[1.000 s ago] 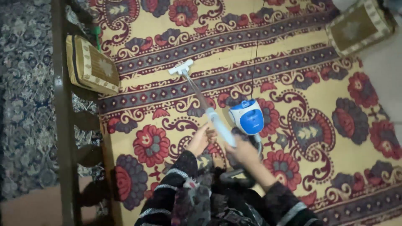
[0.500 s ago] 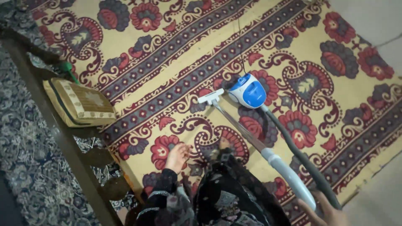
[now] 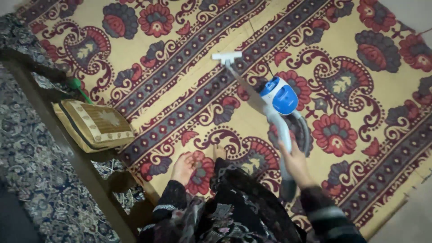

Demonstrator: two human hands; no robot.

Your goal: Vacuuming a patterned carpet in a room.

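Gripping the vacuum wand (image 3: 279,130), right hand (image 3: 294,163) extends forward; left hand (image 3: 182,167) hangs open.

head view | looks steeply down | standing height | over patterned carpet (image 3: 189,40)

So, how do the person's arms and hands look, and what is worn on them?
Both hands are bare: no gloves or rings show. The left hand and right hand come out of long dark patterned sleeves. The right sleeve has pale grey bands near the cuff; the left sleeve has a thin pale band.
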